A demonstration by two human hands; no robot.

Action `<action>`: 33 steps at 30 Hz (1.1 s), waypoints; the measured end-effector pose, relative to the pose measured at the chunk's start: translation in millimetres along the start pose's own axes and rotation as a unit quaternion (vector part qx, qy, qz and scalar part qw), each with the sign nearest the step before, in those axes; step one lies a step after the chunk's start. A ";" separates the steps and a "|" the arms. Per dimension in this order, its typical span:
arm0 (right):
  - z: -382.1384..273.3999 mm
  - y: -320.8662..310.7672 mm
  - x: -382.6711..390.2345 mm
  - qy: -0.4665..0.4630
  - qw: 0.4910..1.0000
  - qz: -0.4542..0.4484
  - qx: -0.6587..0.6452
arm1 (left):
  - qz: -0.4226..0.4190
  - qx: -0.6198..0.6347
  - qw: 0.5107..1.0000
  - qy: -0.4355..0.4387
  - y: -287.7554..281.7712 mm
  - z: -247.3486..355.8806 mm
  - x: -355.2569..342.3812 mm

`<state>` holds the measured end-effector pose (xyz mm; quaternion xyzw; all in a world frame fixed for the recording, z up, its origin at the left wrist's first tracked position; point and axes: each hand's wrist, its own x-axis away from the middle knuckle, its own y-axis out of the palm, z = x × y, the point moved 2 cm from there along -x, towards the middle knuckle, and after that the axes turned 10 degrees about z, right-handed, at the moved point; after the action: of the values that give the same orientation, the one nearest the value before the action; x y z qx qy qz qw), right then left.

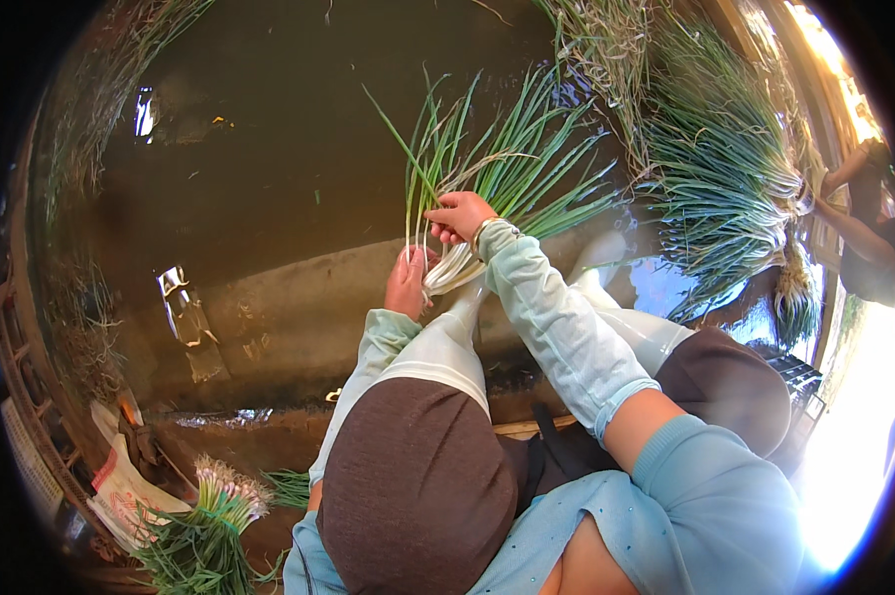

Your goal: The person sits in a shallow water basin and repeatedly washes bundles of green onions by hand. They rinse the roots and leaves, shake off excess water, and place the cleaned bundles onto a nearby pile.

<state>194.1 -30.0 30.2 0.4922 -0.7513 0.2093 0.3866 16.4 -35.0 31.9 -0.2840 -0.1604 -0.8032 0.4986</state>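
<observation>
Over the murky water, just in front of my knees, is a loose bunch of spring onions (551,149) with long green leaves fanning away from me. My left hand (405,285) is closed around its white lower stalks, fingers partly hidden behind them. My right hand (464,214) sits slightly higher and to the right, its thumb and fingers pinched on a stalk where white turns to green. The white ends of other stalks lie beneath the right hand, close to my leg.
Brown water (269,139) spreads ahead, with a submerged ledge (308,297) near my legs. A big heap of spring onions (715,159) lies at right, beside another person's arms (854,223). Lower left are a root-up bunch (224,506) and a white sack (135,491). Loose stems float along the left edge.
</observation>
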 end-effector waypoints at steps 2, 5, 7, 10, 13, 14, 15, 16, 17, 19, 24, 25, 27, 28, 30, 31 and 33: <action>0.6 -1.9 -0.4 0.022 0.999 -0.004 -0.024 | -0.002 0.022 1.000 -0.008 -1.3 -0.4 -1.1; 1.6 -1.7 3.6 -0.005 0.999 0.033 -0.022 | -0.026 0.049 0.998 -0.020 -1.7 -2.4 -1.5; 3.4 1.8 8.3 -0.060 0.995 0.079 0.012 | -0.042 0.065 0.997 -0.030 -0.6 -4.8 -1.7; 8.5 10.9 14.0 -0.124 0.978 0.148 0.073 | -0.029 0.050 0.997 -0.042 -0.8 -9.1 -3.3; 8.1 8.2 13.2 -0.139 0.964 0.223 -0.043 | -0.025 0.060 0.998 -0.013 -2.1 -10.7 -7.1; 5.5 2.4 11.7 -0.136 0.949 0.259 -0.117 | -0.027 0.052 0.998 -0.016 -2.9 -11.9 -7.1; 1.9 -5.0 8.9 -0.110 0.931 0.297 -0.182 | -0.027 0.047 0.998 -0.023 -3.9 -13.1 -6.7; -4.3 -13.1 6.3 -0.117 0.910 0.323 -0.234 | -0.029 0.041 0.998 -0.028 -4.6 -14.0 -6.2; -11.6 -21.9 4.5 -0.132 0.908 0.313 -0.245 | -0.019 0.025 0.999 -0.028 -5.5 -15.0 -5.3; -23.5 -24.5 1.9 -0.175 0.933 0.217 -0.228 | -0.002 0.000 0.999 -0.038 -4.4 -17.4 -3.8; -14.0 15.3 5.0 -0.115 0.985 0.098 0.083 | 0.012 -0.056 0.998 -0.013 2.3 -17.9 -4.6; -10.0 23.5 5.3 -0.126 0.972 0.119 0.159 | 0.013 -0.069 0.997 -0.014 2.9 -17.4 -4.7; -4.2 32.5 4.7 -0.164 0.937 0.138 0.275 | 0.018 -0.088 0.996 -0.003 2.8 -15.3 -4.2; -0.2 36.2 3.8 -0.146 0.943 0.139 0.265 | 0.026 -0.094 0.995 -0.003 2.5 -14.5 -3.9; 2.8 39.9 5.9 -0.247 0.879 0.195 0.357 | 0.028 -0.100 0.995 -0.005 2.4 -13.0 -3.8; 4.6 41.7 7.4 -0.280 0.843 0.220 0.404 | 0.024 -0.101 0.995 -0.009 2.3 -12.6 -3.6; 7.4 45.2 9.2 -0.315 0.815 0.212 0.438 | 0.020 -0.104 0.994 0.000 2.9 -11.9 -2.7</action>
<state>148.7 -21.1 35.9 0.4770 -0.7466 0.4268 -0.1814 16.4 -40.8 20.8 -0.3378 -0.0702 -0.8052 0.4822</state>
